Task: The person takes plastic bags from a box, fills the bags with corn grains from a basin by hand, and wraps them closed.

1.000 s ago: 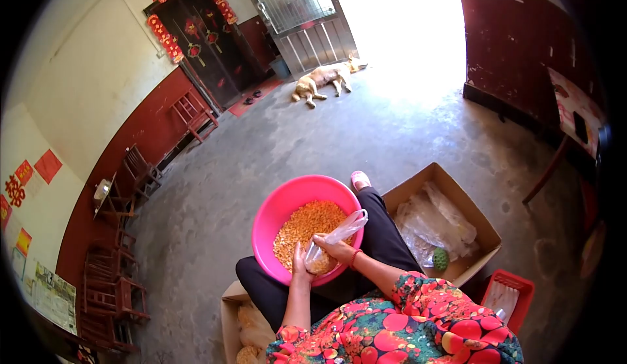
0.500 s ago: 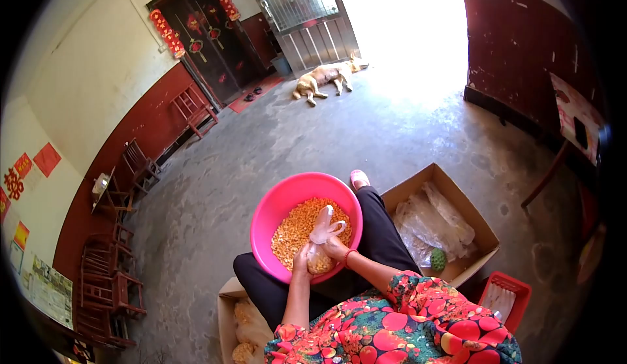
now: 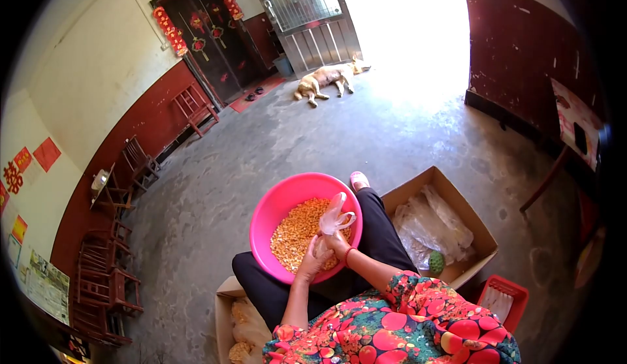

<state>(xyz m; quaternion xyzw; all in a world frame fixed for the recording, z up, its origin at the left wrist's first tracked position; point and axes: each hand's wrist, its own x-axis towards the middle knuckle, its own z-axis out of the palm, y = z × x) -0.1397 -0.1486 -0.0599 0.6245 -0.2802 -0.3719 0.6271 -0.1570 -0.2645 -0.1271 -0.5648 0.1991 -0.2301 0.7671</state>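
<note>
A clear plastic bag [image 3: 336, 215] is between my hands, its loose top and loops standing up above my fingers. My left hand [image 3: 313, 259] closes around the lower part of the bag, hiding most of its contents. Gripping it near the neck from the other side is my right hand [image 3: 336, 244], with a red band at the wrist. Both hands are over the near right part of a pink basin [image 3: 262, 215] that rests on my lap. Orange-yellow corn kernels [image 3: 294, 233] lie across the basin's bottom.
To the right, a cardboard box [image 3: 480, 233] holds clear plastic bags [image 3: 428, 223] and a green bumpy object [image 3: 436, 261]. A red basket [image 3: 519, 292] is behind it. Another box [image 3: 224, 305] at lower left contains filled bags. A dog [image 3: 330, 78] lies by the doorway.
My hands and the bag have shifted slightly right. My left hand has turned around the bag's lower part, covering the filled bottom that showed before. The bag's top has tilted right.
</note>
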